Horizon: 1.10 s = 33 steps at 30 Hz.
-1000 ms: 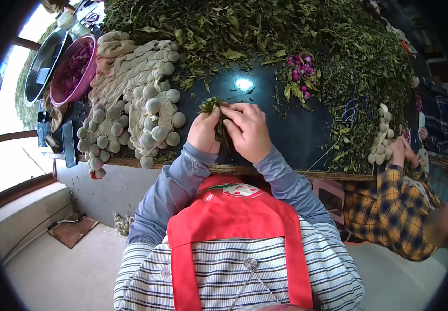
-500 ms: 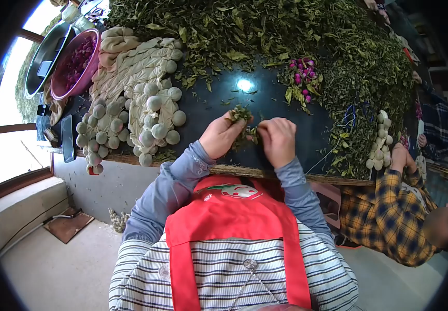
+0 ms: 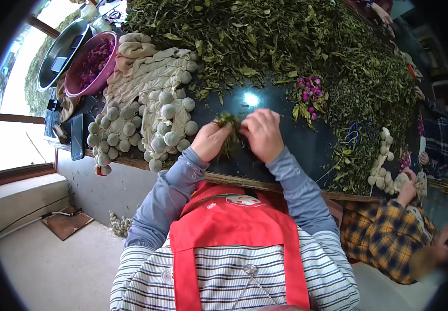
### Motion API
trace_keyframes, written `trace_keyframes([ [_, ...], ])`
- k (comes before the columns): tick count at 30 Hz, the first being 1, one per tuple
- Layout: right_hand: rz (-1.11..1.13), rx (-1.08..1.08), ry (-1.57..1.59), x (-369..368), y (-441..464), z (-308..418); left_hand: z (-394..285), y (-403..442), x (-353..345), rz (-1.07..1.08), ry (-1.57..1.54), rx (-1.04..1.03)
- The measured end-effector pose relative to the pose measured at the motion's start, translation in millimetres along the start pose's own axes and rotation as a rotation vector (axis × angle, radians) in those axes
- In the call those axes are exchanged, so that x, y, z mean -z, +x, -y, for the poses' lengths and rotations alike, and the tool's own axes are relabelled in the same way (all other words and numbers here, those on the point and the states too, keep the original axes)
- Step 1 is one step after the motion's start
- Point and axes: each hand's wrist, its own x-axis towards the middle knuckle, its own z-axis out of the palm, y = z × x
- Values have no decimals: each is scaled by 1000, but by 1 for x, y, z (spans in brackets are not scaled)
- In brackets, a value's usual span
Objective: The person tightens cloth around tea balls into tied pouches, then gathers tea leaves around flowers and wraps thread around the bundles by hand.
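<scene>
A small bunch of green leaves [image 3: 227,124] is gripped in my left hand [image 3: 209,142], its fingers and thumb closed around the lower part. My right hand [image 3: 263,136] is just to the right of the bunch, back of the hand up and fingers curled in a pinch. Its fingertips come close to the leaves; what they hold is hidden. Both hands are above the dark tabletop [image 3: 286,155], near its wooden front edge.
A large heap of leaves [image 3: 265,41] covers the back and right, with magenta flowers [image 3: 311,93] on it. To the left lie cloth with tied round balls [image 3: 168,124], a pink basin of petals [image 3: 111,67] and a metal basin [image 3: 53,52]. A person in plaid [image 3: 390,233] works at right.
My right hand has moved left, in against the leaf bunch, with its fingers more curled. My left hand still grips the bunch. The whole view has shifted slightly.
</scene>
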Motion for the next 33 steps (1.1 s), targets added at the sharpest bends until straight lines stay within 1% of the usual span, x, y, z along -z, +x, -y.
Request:
trace_keyframes([
  [1,3,2,2,-1,0,-3,3,0,0,-3,-3,1],
  [5,249,-286,88,-5,6,-35,10,1,-6,31,-169,26],
  [7,219,-339,-120,-19,19,-52,3,1,-9,-1,-186,-31],
  [8,217,-332,-121,-25,34,-60,0,0,-11,-38,-209,-78],
  [10,-4,-250,-273,-39,66,-77,-4,-6,-17,-109,-258,-158],
  [12,88,-332,-397,-47,88,-93,-9,-12,-20,-87,-290,-144],
  [13,85,-333,-393,-44,89,-92,-13,-15,-19,-71,-321,-140],
  [15,88,-204,-246,-38,86,-89,-17,-21,-13,-57,-391,-131],
  [17,107,-64,-85,-18,57,-70,-13,-24,-5,-54,-445,-98],
  [18,145,-69,-53,-8,38,-58,-11,-22,-2,-29,-487,-68],
  [20,97,-227,83,4,-2,-40,-7,-17,-1,43,-566,-1],
  [21,101,-245,76,11,-10,-29,-5,-14,-6,57,-568,15],
  [25,-34,-547,378,33,-22,20,-7,-2,-38,325,-491,93],
  [26,-45,-561,368,36,-28,14,-9,-3,-41,342,-483,101],
  [30,123,-717,24,40,-51,-38,-16,-14,-44,384,-279,60],
  [31,134,-698,25,36,-48,-39,-13,-15,-42,369,-291,50],
  [33,55,-559,-62,24,-49,-25,1,-24,-31,274,-359,79],
])
